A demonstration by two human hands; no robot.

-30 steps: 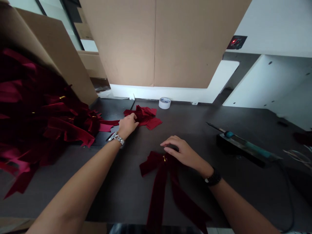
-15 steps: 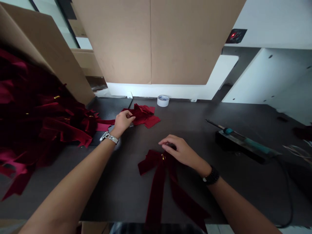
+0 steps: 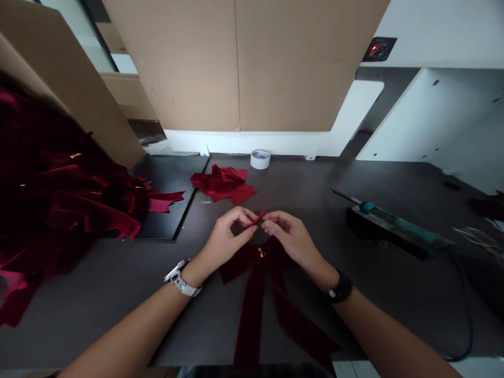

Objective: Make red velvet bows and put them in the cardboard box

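Observation:
My left hand (image 3: 232, 231) pinches a small red ribbon piece (image 3: 259, 216) between thumb and fingertips. The fingertips of my right hand (image 3: 289, 231) are closed at the other side of that piece and appear to grip it too. Just below both hands, a dark red velvet bow (image 3: 252, 310) lies on the dark table, its two long tails hanging toward the front edge and a gold bit at its middle. A loose pile of red ribbon pieces (image 3: 222, 184) lies farther back, left of centre.
Many red bows (image 3: 98, 199) spill from a cardboard box (image 3: 71, 79) at left, partly over a black board (image 3: 169, 173). A tape roll (image 3: 260, 159) stands at the back. On the right, a soldering iron (image 3: 366, 207) with its cord rests on a black holder (image 3: 394, 236).
My left hand has come from the pile of pieces to the middle, bringing a red piece above the bow. My right hand has stayed near the bow's top.

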